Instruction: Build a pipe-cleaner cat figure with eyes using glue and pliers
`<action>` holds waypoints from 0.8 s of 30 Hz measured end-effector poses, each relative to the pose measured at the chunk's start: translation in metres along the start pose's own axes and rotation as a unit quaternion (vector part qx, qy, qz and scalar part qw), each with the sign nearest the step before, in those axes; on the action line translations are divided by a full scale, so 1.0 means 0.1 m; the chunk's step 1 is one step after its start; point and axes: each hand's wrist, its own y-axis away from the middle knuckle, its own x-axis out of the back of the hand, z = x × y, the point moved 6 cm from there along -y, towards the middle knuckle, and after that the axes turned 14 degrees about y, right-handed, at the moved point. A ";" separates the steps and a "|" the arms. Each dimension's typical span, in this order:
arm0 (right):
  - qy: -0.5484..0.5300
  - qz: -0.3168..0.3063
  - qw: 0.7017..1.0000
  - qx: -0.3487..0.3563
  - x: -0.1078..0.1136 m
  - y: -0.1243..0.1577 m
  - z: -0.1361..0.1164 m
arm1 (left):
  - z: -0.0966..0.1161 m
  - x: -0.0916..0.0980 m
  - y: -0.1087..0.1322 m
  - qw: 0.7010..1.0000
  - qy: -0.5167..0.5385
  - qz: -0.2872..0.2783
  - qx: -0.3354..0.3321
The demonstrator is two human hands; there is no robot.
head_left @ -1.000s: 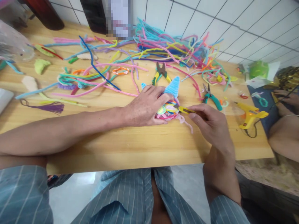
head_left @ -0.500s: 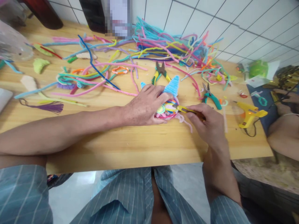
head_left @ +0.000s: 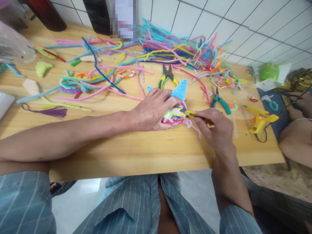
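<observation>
A colourful pipe-cleaner piece [head_left: 177, 114] with a blue pointed ear [head_left: 180, 90] lies on the wooden table, partly covered by my left hand [head_left: 152, 110], whose fingers are wrapped over it. My right hand [head_left: 215, 128] grips a yellow-and-black tool [head_left: 193, 114]; its tip meets the right side of the piece and its working end is too small to make out. A pale pink strand [head_left: 193, 127] trails from the piece toward the right. Yellow-green pliers [head_left: 167, 77] lie just behind it, and teal pliers [head_left: 220, 102] rest beyond my right hand.
Loose pipe cleaners [head_left: 170, 45] are heaped along the tiled wall. A yellow glue gun [head_left: 260, 119] lies at the right with its cord. At the far right another person's arm [head_left: 296, 138] shows. A purple tassel [head_left: 55, 111] and a clear container [head_left: 16, 44] are at the left.
</observation>
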 end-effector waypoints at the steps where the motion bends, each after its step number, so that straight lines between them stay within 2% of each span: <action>1: 0.002 0.001 1.000 -0.001 0.00 0.00 0.00 | 0.00 0.00 0.00 1.000 0.003 -0.002 0.003; 10: 0.044 0.058 0.996 0.056 0.01 0.03 -0.04 | 0.01 0.01 0.01 1.000 -0.007 -0.002 -0.007; 19: 0.068 0.071 0.993 0.067 0.01 0.05 -0.05 | 0.00 0.01 0.01 1.000 -0.004 -0.004 -0.006; 24: 0.069 0.058 0.994 0.054 0.00 0.06 -0.05 | -0.01 0.00 0.01 1.000 0.008 -0.005 0.001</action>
